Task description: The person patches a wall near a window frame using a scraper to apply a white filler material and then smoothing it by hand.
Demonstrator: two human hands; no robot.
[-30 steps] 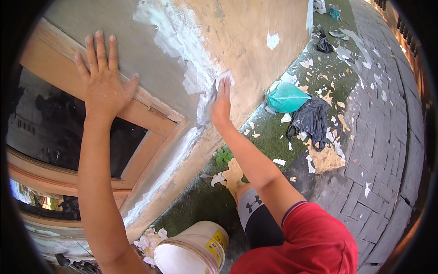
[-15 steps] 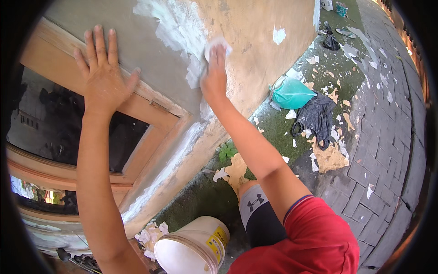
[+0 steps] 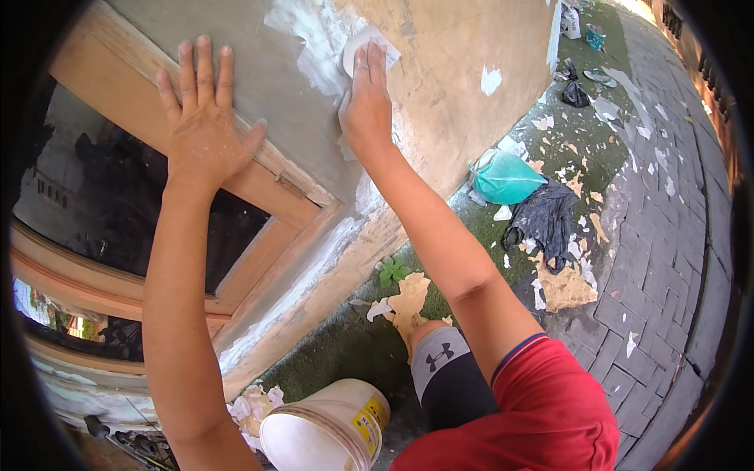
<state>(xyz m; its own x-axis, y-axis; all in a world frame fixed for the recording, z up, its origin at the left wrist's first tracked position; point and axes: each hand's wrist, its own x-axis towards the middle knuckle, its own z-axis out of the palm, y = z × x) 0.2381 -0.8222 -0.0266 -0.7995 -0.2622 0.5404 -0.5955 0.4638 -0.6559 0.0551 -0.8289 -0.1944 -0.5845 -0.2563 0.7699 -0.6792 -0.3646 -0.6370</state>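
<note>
Two hands meet the tan plastered wall (image 3: 463, 86): our left hand (image 3: 206, 129) lies flat, fingers spread, holding nothing; our right hand (image 3: 366, 102) presses a small white sanding pad (image 3: 363, 41) against it. We judge one whitish patch (image 3: 314, 39) scraped, most paint remaining.

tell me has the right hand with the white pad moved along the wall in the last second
Yes. The right hand and white pad slid up the wall, away from the window frame's corner.
</note>
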